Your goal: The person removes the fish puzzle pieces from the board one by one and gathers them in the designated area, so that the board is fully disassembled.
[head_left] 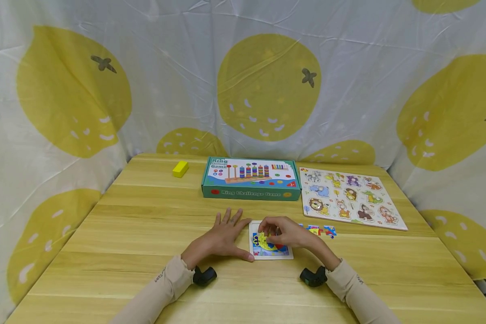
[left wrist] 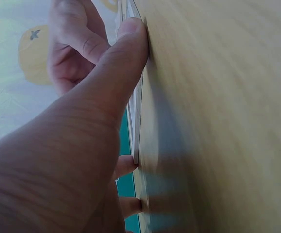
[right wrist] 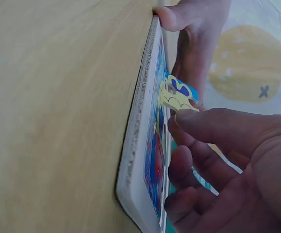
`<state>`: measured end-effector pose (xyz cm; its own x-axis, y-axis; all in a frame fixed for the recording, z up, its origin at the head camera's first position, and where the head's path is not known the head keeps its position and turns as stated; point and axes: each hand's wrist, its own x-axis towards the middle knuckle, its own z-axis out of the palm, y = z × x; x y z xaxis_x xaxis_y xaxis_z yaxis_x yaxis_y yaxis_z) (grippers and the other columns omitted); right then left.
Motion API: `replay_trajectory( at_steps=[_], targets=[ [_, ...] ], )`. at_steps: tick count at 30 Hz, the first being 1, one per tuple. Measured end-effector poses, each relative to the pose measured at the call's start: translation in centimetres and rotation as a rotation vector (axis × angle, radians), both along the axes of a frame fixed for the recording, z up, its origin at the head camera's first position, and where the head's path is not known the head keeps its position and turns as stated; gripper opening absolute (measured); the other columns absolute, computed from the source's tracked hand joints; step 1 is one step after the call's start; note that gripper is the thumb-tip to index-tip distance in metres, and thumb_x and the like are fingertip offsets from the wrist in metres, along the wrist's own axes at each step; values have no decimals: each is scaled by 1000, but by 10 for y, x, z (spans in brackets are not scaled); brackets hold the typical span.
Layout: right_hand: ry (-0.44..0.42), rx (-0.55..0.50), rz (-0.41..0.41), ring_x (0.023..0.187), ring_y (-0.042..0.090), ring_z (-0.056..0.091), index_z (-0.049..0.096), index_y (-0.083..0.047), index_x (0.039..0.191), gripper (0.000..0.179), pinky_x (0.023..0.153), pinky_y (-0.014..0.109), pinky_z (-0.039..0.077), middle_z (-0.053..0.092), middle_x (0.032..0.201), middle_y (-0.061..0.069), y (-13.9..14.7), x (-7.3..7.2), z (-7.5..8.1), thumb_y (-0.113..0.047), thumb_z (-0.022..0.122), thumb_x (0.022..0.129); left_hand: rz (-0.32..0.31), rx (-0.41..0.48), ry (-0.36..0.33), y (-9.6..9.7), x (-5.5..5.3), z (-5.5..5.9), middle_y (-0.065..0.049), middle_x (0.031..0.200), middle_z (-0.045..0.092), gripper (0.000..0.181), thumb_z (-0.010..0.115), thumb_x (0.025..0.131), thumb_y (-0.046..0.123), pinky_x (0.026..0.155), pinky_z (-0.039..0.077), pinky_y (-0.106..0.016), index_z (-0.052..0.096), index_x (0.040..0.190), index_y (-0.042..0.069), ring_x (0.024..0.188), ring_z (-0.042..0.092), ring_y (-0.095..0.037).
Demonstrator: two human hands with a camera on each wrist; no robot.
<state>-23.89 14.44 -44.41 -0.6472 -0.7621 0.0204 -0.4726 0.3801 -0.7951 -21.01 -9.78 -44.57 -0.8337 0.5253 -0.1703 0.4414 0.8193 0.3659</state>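
A small jigsaw puzzle board point(head_left: 272, 258) with a white frame lies on the table between the hands, showing a partly filled yellow, blue and red picture. My left hand point(head_left: 222, 237) spreads along its left side, thumb at the near corner and forefinger at the far one. Over the board, my right hand point(head_left: 285, 231) pinches a yellow and blue puzzle piece point(right wrist: 178, 98) between thumb and fingers. In the right wrist view that piece stands tilted up from the picture. Loose puzzle pieces point(head_left: 330, 231) lie right of the board, partly hidden behind the right hand.
Behind the board stands a green Ring Challenge Game box point(head_left: 251, 192). A wooden animal puzzle point(head_left: 354, 195) lies at the back right, and a yellow block point(head_left: 180, 169) sits at the back left. Fruit-print cloth point(head_left: 178, 90) hangs around the table.
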Motion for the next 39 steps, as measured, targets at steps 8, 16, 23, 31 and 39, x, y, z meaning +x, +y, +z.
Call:
replay_trajectory(
  at_steps=[8,16,23,31,39],
  targets=[
    [3,16,-9,69,12,51,62,-9,107,17,63,23,46,60,87,4,-1,1,0,-3,63,91,4,-4,-1,0,1,1,-14,160,8,106,65,69,75,111,-2,-65,27,152,23,144,-3,-44],
    [-5,40,-22,68,10,52,63,-12,111,19,65,23,46,61,85,0,-2,2,3,-6,61,93,5,4,-2,0,1,1,-14,160,8,106,66,69,75,111,-2,-65,27,152,22,144,-3,-45],
    [-21,29,-31,67,10,50,62,-11,113,19,64,22,44,61,81,1,-1,3,2,-7,60,94,9,7,-1,0,1,1,-14,160,9,106,66,69,75,111,-1,-65,27,152,22,144,-3,-45],
    [-38,23,-42,65,9,50,61,-6,115,21,64,22,43,64,84,11,-1,4,3,-5,59,95,6,7,-3,0,1,1,-14,160,9,106,65,69,75,111,-2,-65,27,152,22,144,-3,-45],
    [-40,13,-35,65,10,52,60,-4,114,20,62,21,44,65,82,14,-2,8,9,-3,58,95,6,6,-6,0,1,1,-14,160,8,105,65,69,75,111,-2,-65,27,152,22,144,-4,-44]
  ],
)
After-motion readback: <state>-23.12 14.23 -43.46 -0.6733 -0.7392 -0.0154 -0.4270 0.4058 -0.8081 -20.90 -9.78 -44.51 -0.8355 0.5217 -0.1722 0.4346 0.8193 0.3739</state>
